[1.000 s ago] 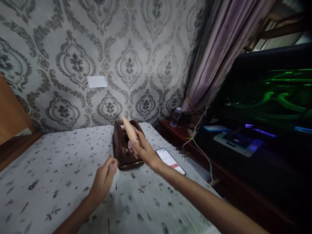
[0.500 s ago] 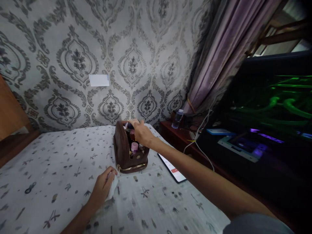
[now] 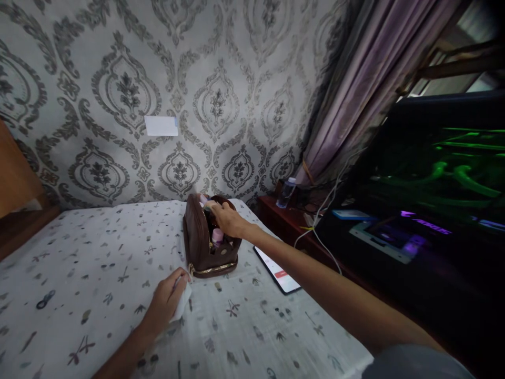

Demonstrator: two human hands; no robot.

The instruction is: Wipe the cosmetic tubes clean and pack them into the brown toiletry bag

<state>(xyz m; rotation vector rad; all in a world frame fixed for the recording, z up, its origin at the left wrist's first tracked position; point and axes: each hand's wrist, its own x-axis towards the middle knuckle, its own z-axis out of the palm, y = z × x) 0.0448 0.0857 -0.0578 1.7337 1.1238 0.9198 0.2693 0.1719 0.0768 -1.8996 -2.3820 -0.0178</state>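
Note:
A brown zip bag (image 3: 197, 239) stands open on the patterned white sheet (image 3: 118, 321), with small items inside, among them a pink-capped container (image 3: 217, 236). My right hand (image 3: 228, 218) reaches into the bag's opening from the right, its fingers bent down among the items; whatever they hold is hidden. In front of the bag, to its left, my left hand (image 3: 168, 296) is closed around a crumpled white cloth or tissue (image 3: 182, 304) above the sheet.
A lit phone or tablet (image 3: 278, 271) lies right of the bag. Beyond it are a red-brown ledge (image 3: 272, 213) with a clear bottle (image 3: 286, 193), white cables (image 3: 325, 247) and a dark computer case (image 3: 394, 295) with green lights. A patterned wall rises behind.
My right hand has moved slightly down and left into the bag's opening. My left hand keeps its hold on the white cloth or tissue, and the view has shifted a little.

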